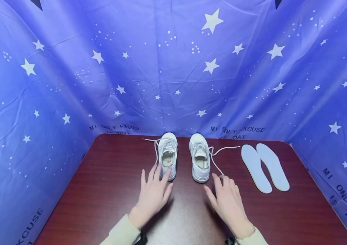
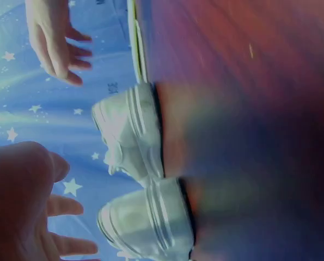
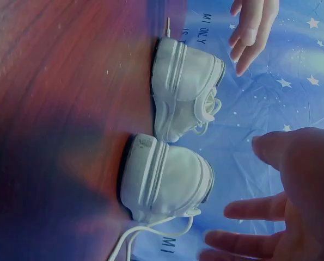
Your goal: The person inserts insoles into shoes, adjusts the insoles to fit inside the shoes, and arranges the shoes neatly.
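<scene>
There they were, your left shoe [image 1: 169,147] and right shoe [image 1: 200,154], side by side with heels toward you and a strip of wood showing between them. Their toes sat close to the far edge of the table [image 1: 106,197], right up by the starry curtain [image 1: 161,78], so your room ran sideways and back toward you. A loose lace [image 1: 230,147] trailed off to the right, one end by your fingertips. Farther right, two white insoles [image 1: 256,169] lay next to each other, well inside the side edge.

And the grip? Your left hand [image 1: 154,194] hovered just behind the left heel, fingers spread, pinching nothing. Your right hand [image 1: 229,200] matched it, thumb wide of the fingers near the right heel, apart from the shoe; whether it brushed that lace, you couldn't tell.
</scene>
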Demonstrator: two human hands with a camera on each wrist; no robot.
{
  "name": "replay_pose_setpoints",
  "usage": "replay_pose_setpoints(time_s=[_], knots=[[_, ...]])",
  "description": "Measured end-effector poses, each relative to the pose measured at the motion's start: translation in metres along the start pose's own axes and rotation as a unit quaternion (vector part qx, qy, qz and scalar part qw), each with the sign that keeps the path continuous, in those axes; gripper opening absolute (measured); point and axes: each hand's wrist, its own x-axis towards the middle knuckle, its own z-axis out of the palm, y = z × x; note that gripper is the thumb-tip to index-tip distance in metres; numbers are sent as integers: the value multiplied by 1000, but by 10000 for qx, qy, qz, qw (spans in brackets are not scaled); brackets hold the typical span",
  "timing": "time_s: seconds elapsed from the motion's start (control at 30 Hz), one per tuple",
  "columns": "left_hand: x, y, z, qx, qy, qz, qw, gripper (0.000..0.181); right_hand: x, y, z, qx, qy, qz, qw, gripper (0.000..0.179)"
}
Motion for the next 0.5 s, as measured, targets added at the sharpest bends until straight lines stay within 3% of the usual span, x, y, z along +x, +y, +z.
replay_pose_setpoints(time_s=[0.27, 0.37, 0.5], knots=[[26, -14, 1, 87, 899, 584, 9942, 33, 4, 3, -5, -138, -432, 90, 9989, 37], [42, -20, 2, 233, 1026, 763, 9915, 24, 4, 4, -6, -186, -465, 53, 9987, 35], [62, -30, 8, 417, 951, 811, 9913, 17, 4, 4, -6, -214, -502, 17, 9985, 33]])
